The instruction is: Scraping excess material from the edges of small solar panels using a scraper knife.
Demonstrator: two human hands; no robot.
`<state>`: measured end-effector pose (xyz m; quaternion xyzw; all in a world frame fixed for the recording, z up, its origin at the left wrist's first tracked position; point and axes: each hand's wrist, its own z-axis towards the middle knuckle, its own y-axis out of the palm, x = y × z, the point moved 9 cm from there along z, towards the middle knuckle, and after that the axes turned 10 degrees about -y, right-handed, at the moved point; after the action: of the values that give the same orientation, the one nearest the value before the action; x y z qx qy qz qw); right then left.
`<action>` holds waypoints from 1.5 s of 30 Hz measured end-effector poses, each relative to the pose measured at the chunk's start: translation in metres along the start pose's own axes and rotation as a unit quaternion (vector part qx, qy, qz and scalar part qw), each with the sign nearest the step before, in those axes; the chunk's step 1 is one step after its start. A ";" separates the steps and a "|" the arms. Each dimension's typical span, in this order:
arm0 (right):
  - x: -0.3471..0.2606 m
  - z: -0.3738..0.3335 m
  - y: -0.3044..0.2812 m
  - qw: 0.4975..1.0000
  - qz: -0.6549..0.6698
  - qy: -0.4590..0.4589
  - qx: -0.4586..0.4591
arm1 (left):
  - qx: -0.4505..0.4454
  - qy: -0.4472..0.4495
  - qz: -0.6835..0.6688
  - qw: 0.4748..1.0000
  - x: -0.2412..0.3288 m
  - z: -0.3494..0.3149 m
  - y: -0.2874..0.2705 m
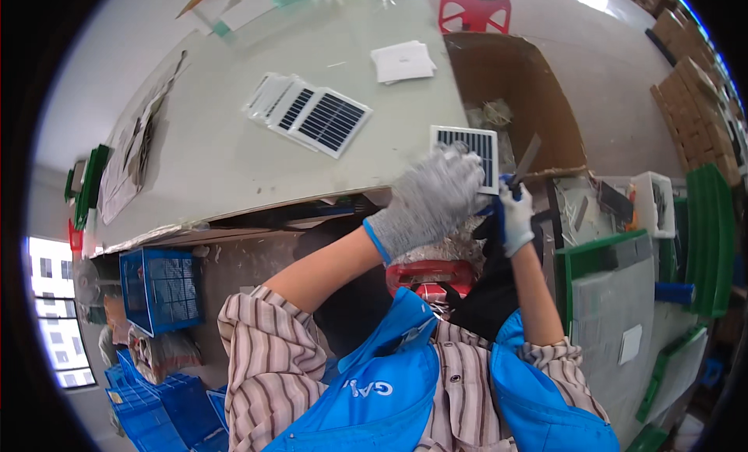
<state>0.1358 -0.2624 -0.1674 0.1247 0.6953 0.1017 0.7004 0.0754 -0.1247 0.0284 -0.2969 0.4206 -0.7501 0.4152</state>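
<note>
My left hand (pixel 436 195), in a grey knit glove, is blurred and closed at a small solar panel (pixel 485 150) with dark cells and a white border. It covers the panel's lower left part, and its exact finger hold is hidden. My right hand (pixel 516 218), in a white and blue glove, is wrapped round a knife (pixel 528 157). The knife's flat grey blade points up and away, just right of the panel. Farther left on the table, a row of overlapping solar panels (pixel 333 123) lies fanned out.
The pale table (pixel 234 171) ends just left of an open cardboard box (pixel 538 101) with scraps inside. White cards (pixel 403 62) lie near its far edge. A red stool (pixel 474 12) stands beyond. Green-edged trays (pixel 612 288) are at my right, a blue crate (pixel 161 291) at my left.
</note>
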 end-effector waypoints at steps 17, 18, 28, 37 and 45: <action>-0.017 -0.087 0.072 0.957 -0.107 -0.139 -0.233 | 0.115 -0.211 0.026 0.970 -0.027 0.028 0.038; -0.013 -0.074 0.053 0.991 -0.010 -0.079 -0.109 | 0.175 -0.187 0.043 0.966 -0.021 0.026 0.030; 0.051 -0.004 0.065 0.908 0.412 -0.021 0.074 | 0.096 -0.211 0.083 0.969 -0.023 0.023 0.040; 0.046 0.050 0.046 0.994 0.107 -0.019 0.025 | 0.083 -0.191 0.050 0.977 -0.027 0.026 0.038; -0.016 -0.019 0.044 0.975 -0.072 -0.103 -0.181 | 0.113 -0.187 0.054 0.974 -0.025 0.029 0.041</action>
<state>0.1179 -0.2255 -0.1384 -0.0445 0.5968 0.1620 0.7846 0.1250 -0.1264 0.0039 -0.3596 0.2637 -0.7006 0.5570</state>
